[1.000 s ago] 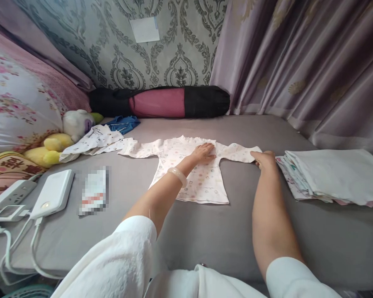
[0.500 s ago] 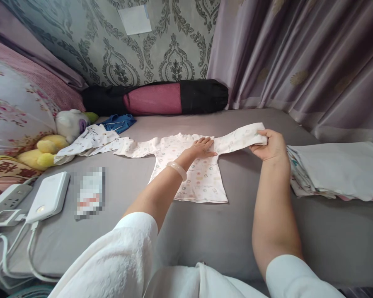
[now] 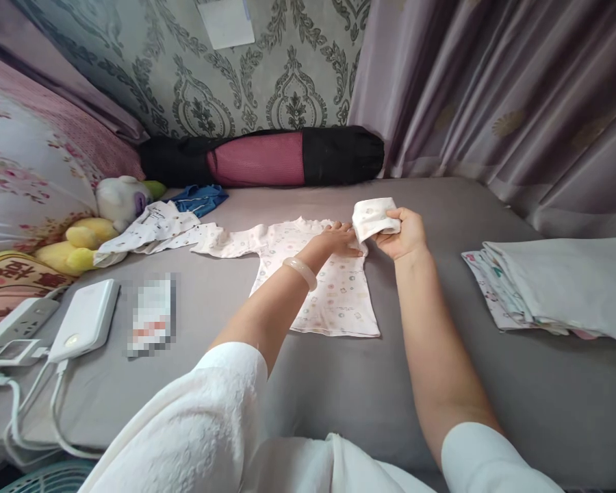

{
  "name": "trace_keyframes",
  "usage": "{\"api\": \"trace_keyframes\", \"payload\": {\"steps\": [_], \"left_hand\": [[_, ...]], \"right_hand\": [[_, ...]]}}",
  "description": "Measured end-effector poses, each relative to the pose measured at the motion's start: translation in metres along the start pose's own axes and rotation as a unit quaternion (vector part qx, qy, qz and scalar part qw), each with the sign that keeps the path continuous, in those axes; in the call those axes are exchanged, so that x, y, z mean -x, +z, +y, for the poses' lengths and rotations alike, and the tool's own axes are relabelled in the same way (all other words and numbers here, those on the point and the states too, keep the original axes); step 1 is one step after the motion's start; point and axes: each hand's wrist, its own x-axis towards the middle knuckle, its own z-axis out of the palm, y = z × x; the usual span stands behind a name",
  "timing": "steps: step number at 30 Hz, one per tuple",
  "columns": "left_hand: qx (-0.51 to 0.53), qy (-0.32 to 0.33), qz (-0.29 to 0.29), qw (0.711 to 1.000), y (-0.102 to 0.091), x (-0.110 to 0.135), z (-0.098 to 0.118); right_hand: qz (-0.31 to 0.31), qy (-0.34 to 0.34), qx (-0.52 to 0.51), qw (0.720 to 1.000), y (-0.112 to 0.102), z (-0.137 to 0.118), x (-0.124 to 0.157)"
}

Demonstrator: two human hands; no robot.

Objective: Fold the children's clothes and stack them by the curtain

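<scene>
A small white printed baby shirt (image 3: 333, 294) lies flat on the grey bed (image 3: 339, 404). My left hand (image 3: 337, 239) presses flat on the shirt's chest near the right shoulder, fingers spread; a pale bangle is on that wrist. My right hand (image 3: 405, 233) grips the shirt's right sleeve (image 3: 372, 216) and holds it lifted and folded inward over the shoulder. The shirt's left sleeve stretches out flat toward the left.
A stack of folded cloths (image 3: 554, 287) lies at the right. More small garments (image 3: 159, 229), a blue cloth (image 3: 200, 198) and plush toys (image 3: 103, 219) sit at the left. A power bank (image 3: 85, 318) with cables and a black-and-pink roll bag (image 3: 261, 157) by the wall.
My right hand has picked the right sleeve up off the bed and carried it left, folding it toward the shirt's body. My left hand has stayed pressed on the shirt.
</scene>
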Motion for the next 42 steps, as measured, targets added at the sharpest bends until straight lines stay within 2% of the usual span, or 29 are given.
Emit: {"api": "trace_keyframes", "payload": {"steps": [6, 12, 14, 16, 18, 21, 24, 26, 29, 32, 34, 38, 42], "left_hand": [[0.034, 0.008, 0.030, 0.999, 0.007, 0.001, -0.003], [0.124, 0.067, 0.147, 0.979, 0.027, 0.014, -0.026], [0.164, 0.041, 0.182, 0.969, 0.030, 0.028, -0.036], [0.221, -0.018, 0.211, 0.952, 0.031, 0.045, -0.046], [0.304, -0.077, 0.237, 0.920, 0.030, 0.063, -0.053], [0.453, -0.150, 0.258, 0.840, 0.030, 0.086, -0.061], [0.558, -0.204, 0.272, 0.757, 0.033, 0.103, -0.066], [0.587, -0.218, 0.285, 0.725, 0.034, 0.109, -0.067], [0.603, -0.240, 0.297, 0.701, 0.034, 0.111, -0.068], [0.609, -0.253, 0.294, 0.692, 0.034, 0.110, -0.070], [0.601, -0.258, 0.293, 0.698, 0.035, 0.110, -0.072], [0.551, -0.275, 0.288, 0.733, 0.038, 0.111, -0.074], [0.515, -0.249, 0.299, 0.764, 0.042, 0.108, -0.076]], "right_hand": [[0.048, 0.025, -0.045, 0.998, 0.009, 0.020, -0.002], [0.054, 0.039, 0.009, 0.998, 0.004, 0.030, -0.008], [0.064, 0.046, 0.039, 0.996, 0.004, 0.034, -0.009], [0.071, 0.049, 0.065, 0.994, 0.006, 0.037, -0.010], [0.074, 0.053, 0.079, 0.993, 0.009, 0.041, -0.009], [0.067, 0.055, 0.075, 0.993, 0.019, 0.046, -0.003], [-0.002, 0.061, 0.069, 0.996, 0.030, 0.054, 0.009], [-0.064, 0.070, 0.085, 0.992, 0.037, 0.060, 0.018], [-0.120, 0.078, 0.143, 0.979, 0.042, 0.067, 0.029], [-0.135, 0.061, 0.191, 0.970, 0.040, 0.065, 0.030], [-0.133, 0.035, 0.212, 0.968, 0.037, 0.057, 0.027], [-0.102, -0.038, 0.276, 0.955, 0.023, 0.033, 0.017], [-0.057, -0.102, 0.329, 0.937, 0.004, 0.011, 0.007]]}}
